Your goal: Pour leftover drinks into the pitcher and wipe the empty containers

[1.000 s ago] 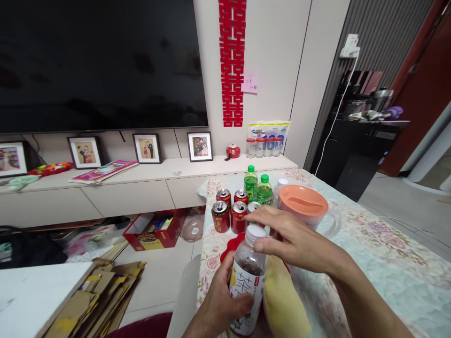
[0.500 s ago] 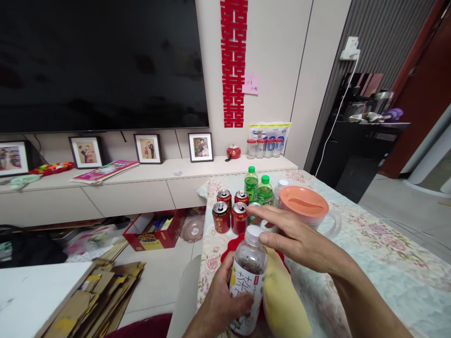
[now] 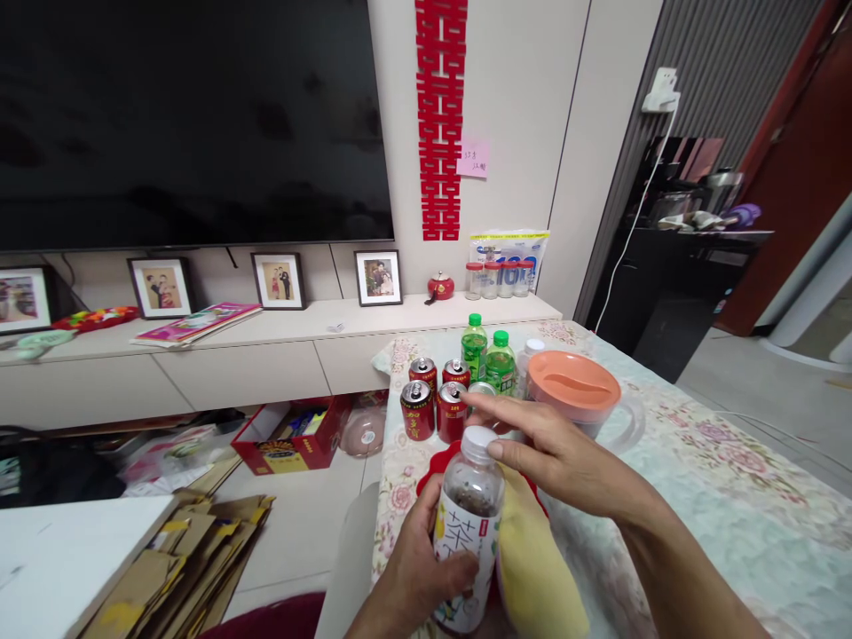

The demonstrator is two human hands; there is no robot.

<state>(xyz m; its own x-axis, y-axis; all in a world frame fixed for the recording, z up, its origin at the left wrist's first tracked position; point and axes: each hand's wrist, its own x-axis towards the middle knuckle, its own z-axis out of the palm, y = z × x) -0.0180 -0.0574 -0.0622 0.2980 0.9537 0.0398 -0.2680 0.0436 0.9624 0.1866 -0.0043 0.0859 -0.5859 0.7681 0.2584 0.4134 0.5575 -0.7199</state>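
Observation:
My left hand (image 3: 416,568) is wrapped round the lower body of a clear tea bottle (image 3: 468,530) with a white label and dark liquid, held upright over the table's near edge. My right hand (image 3: 552,453) hovers at the bottle's white cap (image 3: 477,439), thumb touching its side, fingers spread and reaching past it. A yellow cloth (image 3: 532,568) lies under my right forearm, beside a red tray (image 3: 432,470).
Several red cans (image 3: 434,395), two green bottles (image 3: 487,355) and a clear jug with an orange lid (image 3: 576,383) stand further back on the floral tablecloth (image 3: 719,497). A TV cabinet (image 3: 253,351) with photo frames, flattened cardboard (image 3: 179,555) on the floor, a white tabletop corner (image 3: 59,550) at left.
My right hand's fingers have slid slightly off the cap's top toward its right side. The bottle and my left hand have stayed put.

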